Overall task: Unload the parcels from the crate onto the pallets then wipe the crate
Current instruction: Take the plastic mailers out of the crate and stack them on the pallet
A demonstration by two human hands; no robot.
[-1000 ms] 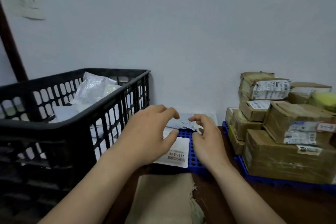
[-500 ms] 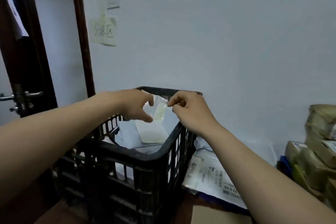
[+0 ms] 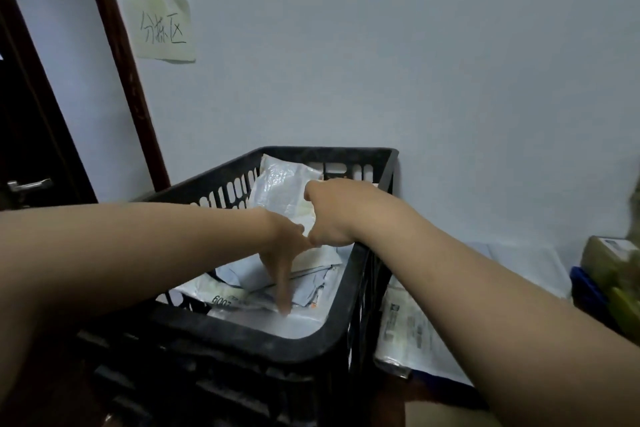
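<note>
The black slatted crate (image 3: 263, 340) stands in the middle against the wall. A crinkled white plastic bag parcel (image 3: 280, 187) leans at its back, and flat white mailers (image 3: 311, 291) lie on its floor. My left hand (image 3: 287, 253) reaches into the crate with fingers apart, pointing down onto the flat mailers. My right hand (image 3: 332, 211) is curled over the crate's right side, its fingers closed on the bag parcel's lower right edge. The two thumbs touch. White mailers (image 3: 415, 333) lie on the blue pallet (image 3: 585, 291) right of the crate.
Taped cardboard boxes (image 3: 613, 263) are stacked on the pallet at the far right edge. A dark door frame (image 3: 117, 62) and door handle (image 3: 27, 185) are on the left, with a paper sign (image 3: 162, 28) on the wall. A tan cloth (image 3: 443, 416) lies at the bottom.
My hands left the mailers on the pallet and swung left to the crate. From pinching the bag parcel above the rim, both have dropped lower; the left now reaches down onto the flat mailers.
</note>
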